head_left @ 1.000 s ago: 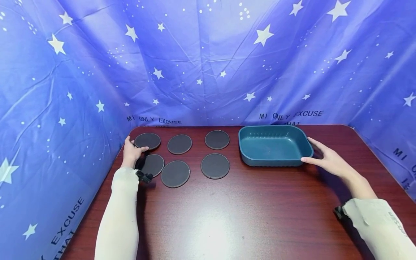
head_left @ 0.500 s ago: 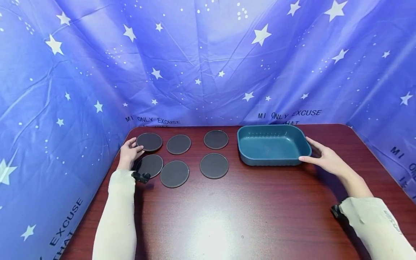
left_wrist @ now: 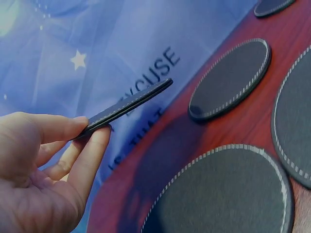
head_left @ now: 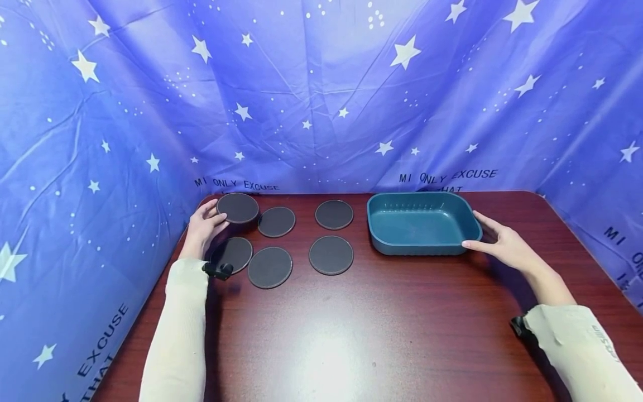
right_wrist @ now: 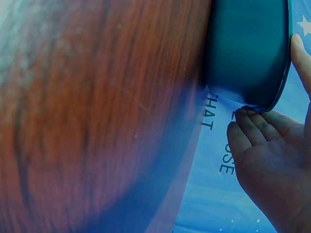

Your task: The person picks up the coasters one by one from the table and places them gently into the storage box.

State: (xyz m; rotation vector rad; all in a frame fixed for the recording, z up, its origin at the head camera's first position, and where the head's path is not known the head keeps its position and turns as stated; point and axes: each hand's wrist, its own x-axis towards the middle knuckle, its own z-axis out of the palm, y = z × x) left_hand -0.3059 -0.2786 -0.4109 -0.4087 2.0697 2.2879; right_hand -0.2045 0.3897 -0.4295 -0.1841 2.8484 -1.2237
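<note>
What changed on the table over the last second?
The left hand pinched the back-left disc by its edge and raised it off the table, carrying it slightly to the right. The right hand stayed at the right end of the teal tray, and the other five discs lie where they were.

This place seems a small curtained booth; which kind of building stands around it, one cannot tell. Blue-violet cloth with white stars and printed words hangs in folds on three sides, enclosing a glossy, reddish-brown bench with wood-like grain.
</note>
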